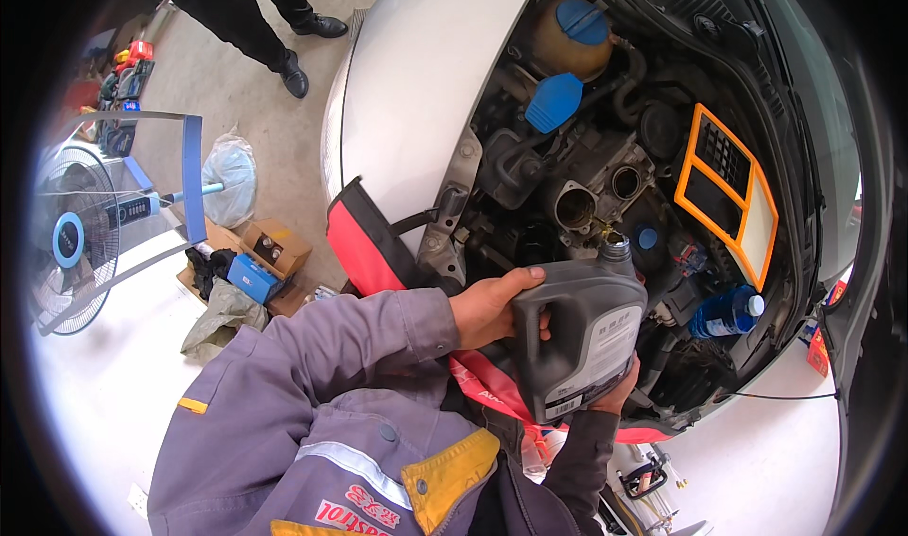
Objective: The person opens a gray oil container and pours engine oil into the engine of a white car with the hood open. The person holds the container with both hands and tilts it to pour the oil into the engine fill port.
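as the jug (586, 337) seems stiff and hefty, the left hand (494, 309) grips its handle (526, 339), the right hand (619, 390) its base (572, 406).

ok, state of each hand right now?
Left hand: closed, holding the dark jug by its handle.
Right hand: against the jug's lower end; fingers mostly hidden, can't tell how far closed.
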Tool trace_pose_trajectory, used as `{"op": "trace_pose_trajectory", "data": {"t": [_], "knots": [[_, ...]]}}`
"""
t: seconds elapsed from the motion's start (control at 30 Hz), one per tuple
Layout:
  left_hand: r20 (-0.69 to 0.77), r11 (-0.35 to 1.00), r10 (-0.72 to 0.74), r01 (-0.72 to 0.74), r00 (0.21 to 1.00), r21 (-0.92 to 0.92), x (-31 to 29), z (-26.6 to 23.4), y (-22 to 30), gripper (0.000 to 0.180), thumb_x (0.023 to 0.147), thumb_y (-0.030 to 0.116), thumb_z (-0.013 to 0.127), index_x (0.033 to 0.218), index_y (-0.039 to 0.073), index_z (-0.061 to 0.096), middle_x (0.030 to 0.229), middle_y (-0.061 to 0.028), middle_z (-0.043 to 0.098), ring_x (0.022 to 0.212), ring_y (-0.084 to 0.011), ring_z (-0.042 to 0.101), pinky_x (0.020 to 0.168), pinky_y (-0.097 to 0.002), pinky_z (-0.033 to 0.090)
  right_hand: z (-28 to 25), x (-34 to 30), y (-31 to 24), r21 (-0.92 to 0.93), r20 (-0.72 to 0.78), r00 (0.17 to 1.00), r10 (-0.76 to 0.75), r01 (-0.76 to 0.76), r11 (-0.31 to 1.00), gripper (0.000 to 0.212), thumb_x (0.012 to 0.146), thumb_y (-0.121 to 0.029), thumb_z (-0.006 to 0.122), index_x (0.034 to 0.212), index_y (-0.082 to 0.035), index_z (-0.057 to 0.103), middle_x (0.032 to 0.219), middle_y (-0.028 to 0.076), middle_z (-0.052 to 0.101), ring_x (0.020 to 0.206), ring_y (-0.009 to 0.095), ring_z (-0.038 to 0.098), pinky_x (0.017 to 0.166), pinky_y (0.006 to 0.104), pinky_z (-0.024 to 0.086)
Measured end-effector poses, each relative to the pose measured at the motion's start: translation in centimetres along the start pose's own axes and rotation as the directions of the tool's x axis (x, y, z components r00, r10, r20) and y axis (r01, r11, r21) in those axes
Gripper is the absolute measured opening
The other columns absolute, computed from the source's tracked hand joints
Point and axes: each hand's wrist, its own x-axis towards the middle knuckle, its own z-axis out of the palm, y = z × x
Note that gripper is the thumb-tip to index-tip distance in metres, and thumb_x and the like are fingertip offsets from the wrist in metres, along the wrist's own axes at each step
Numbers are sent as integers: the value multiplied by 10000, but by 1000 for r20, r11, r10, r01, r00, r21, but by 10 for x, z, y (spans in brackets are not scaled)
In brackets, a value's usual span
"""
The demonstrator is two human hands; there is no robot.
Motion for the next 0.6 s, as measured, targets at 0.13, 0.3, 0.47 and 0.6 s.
{"op": "trace_pose_trajectory", "data": {"t": [0.13, 0.3, 0.47, 0.6], "knots": [[2, 1000, 3, -3, 1000, 6, 0, 1, 1, 486, 1009, 469, 442, 1195, 39, 571, 961, -116, 619, 964, -290, 620, 938, -466, 467, -2, 1, 0, 4, -10, 1000, -5, 5, 1000, 572, 983, -453, 375, 1321, -34, 568, 1281, 120, 631, 1136, 302, 617, 985, 419, 475], [25, 1000, 9, -10, 1000, 26, 0, 1, -1, 490, 999, 484, 454, 1179, 45, 575, 958, -109, 620, 962, -283, 620, 936, -463, 464, 9, -6, -2, 5, 16, 1000, -6, 6, 1000, 478, 1004, -381, 391, 1263, -45, 611, 1229, 94, 663, 1095, 265, 633, 968, 387, 487], [20, 1000, -1, 1, 1000, 22, 0, -1, -2, 496, 991, 498, 462, 1172, 50, 577, 955, -106, 618, 965, -279, 618, 938, -459, 461, 8, -6, -2, 9, 5, 1000, 8, -8, 1000, 512, 997, -407, 385, 1287, -40, 594, 1258, 104, 648, 1113, 282, 625, 974, 399, 482], [20, 1000, -11, 10, 1000, 18, 1, 0, -2, 499, 992, 501, 460, 1173, 52, 578, 953, -104, 617, 966, -278, 617, 943, -458, 458, -4, -1, -1, 2, -6, 1000, 2, -2, 1000, 584, 980, -460, 377, 1328, -30, 563, 1297, 117, 625, 1145, 306, 612, 986, 418, 471]]}}
